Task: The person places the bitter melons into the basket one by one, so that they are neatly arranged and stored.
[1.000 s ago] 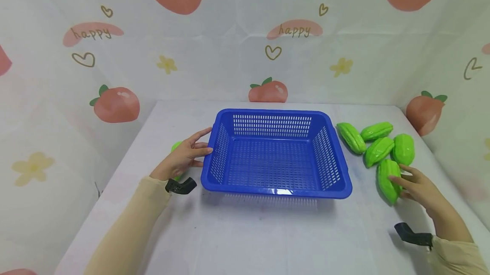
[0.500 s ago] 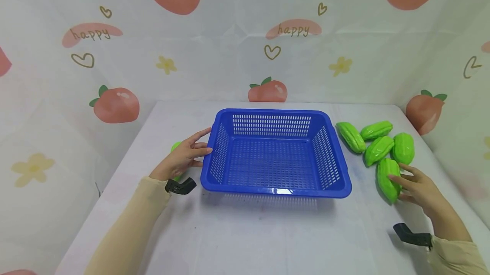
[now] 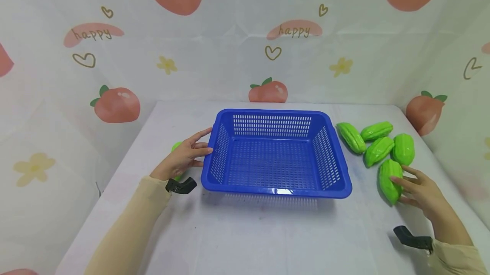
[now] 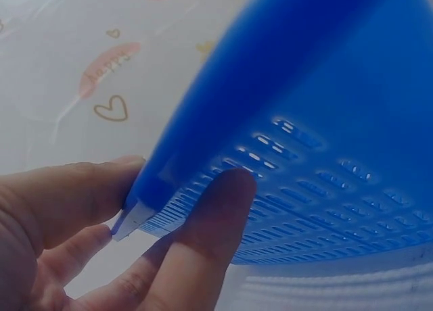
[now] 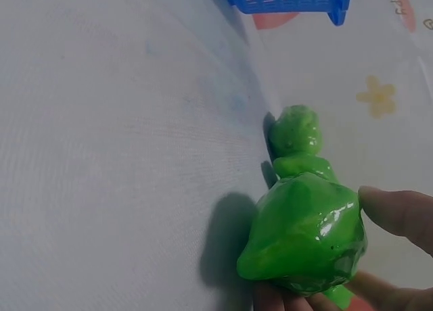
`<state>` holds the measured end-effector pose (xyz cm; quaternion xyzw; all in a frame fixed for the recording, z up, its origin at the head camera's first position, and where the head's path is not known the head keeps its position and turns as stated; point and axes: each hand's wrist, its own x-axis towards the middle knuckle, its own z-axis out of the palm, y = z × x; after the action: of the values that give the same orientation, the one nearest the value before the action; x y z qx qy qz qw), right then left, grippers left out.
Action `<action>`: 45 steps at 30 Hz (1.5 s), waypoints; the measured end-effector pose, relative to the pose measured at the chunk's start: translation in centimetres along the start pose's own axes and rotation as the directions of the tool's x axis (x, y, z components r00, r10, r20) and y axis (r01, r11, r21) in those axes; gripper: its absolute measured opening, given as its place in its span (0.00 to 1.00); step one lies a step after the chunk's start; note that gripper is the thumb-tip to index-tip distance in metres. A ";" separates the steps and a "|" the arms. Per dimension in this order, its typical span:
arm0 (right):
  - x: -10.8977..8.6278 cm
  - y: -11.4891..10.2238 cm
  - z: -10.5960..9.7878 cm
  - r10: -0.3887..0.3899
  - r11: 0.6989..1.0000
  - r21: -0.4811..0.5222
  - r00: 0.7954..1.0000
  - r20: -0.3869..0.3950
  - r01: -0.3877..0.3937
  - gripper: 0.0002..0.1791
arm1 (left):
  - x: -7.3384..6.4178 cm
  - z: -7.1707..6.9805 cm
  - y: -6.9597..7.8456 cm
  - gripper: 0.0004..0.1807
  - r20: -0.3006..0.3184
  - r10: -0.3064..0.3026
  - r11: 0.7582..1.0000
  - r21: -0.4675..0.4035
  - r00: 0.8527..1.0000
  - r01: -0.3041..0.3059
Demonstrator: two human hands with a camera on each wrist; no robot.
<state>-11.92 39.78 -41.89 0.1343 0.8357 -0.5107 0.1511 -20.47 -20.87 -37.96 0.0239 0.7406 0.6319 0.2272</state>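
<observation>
In the head view, a blue plastic basket with slotted walls stands mid-table. My left hand is at its left side, fingertips touching the outside of the rim; up close, in the left wrist view, the basket wall is right behind a fingertip. A bright green object lies mostly hidden behind that hand. On the right, my right hand holds a green star fruit, thumb on one side and fingers on the other. The right wrist view shows this star fruit end-on, with fingers beneath it.
Several more green star fruits lie beyond the right hand, among them one near the basket, one at the back and one at the right. A white cloth covers the table. Behind it hangs a patterned backdrop.
Hardly anything differs. My right hand and the star fruit in it have shifted very slightly to the right; the left hand and basket hold their place.
</observation>
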 end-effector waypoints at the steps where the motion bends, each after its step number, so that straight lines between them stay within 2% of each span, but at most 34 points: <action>1: 0.0 0.0 0.0 -0.002 1.000 0.007 1.000 -0.005 0.002 0.49 | 0.0 0.0 0.0 0.42 -0.001 0.000 1.000 0.002 1.000 0.000; 7: -0.1 0.1 0.0 -0.019 0.998 0.067 0.999 -0.036 0.022 0.49 | 0.0 0.1 0.1 0.42 0.002 0.000 1.000 -0.001 1.000 0.000; 12: -0.2 -0.1 0.1 -0.056 0.995 0.077 0.994 -0.099 0.063 0.47 | 0.0 0.2 0.1 0.43 0.006 0.003 1.000 0.000 1.000 -0.003; 19: -0.4 -1.1 0.4 -0.108 0.984 0.119 0.980 -0.169 0.129 0.46 | 0.0 0.2 0.1 0.42 0.016 0.014 1.000 -0.002 1.000 -0.014; 24: -0.6 -2.8 0.8 -0.177 0.977 0.081 0.960 -0.216 0.198 0.45 | 0.0 0.2 0.2 0.42 0.018 0.018 1.000 -0.005 1.000 -0.018; 25: -0.6 -3.2 1.0 -0.200 0.969 0.102 0.955 -0.221 0.226 0.44 | 0.0 0.2 0.2 0.42 0.017 0.017 1.000 -0.003 1.000 -0.017; 28: -0.8 -4.7 1.2 -0.258 0.936 0.186 0.941 -0.218 0.299 0.43 | 0.0 0.2 0.2 0.42 0.012 0.011 1.000 0.003 1.000 -0.011; 31: -1.0 -6.3 1.4 -0.310 0.879 0.311 0.929 -0.201 0.361 0.43 | 0.0 0.2 0.2 0.42 0.006 0.003 1.000 0.009 1.000 -0.003; 33: -1.1 -7.4 1.6 -0.331 0.867 0.324 0.923 -0.197 0.380 0.43 | 0.0 0.2 0.2 0.42 0.004 0.000 1.000 0.012 1.000 0.000; 39: -1.3 -11.1 2.5 -0.375 0.864 0.296 0.913 -0.163 0.408 0.42 | -0.1 0.1 0.2 0.42 0.012 0.008 1.000 0.005 1.000 -0.009; 43: -1.3 -13.5 3.6 -0.377 0.848 0.359 0.920 -0.106 0.389 0.41 | -0.1 0.0 0.2 0.42 0.018 0.016 1.000 -0.003 1.000 -0.016; 45: -1.3 -14.6 4.2 -0.377 0.857 0.350 0.923 -0.074 0.378 0.40 | -0.1 0.0 0.1 0.42 0.017 0.016 1.000 -0.003 1.000 -0.016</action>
<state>-15.82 29.47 -31.34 -0.0061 0.7389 -0.6735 0.0198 -20.45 -20.86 -37.81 0.0351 0.7375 0.6345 0.2284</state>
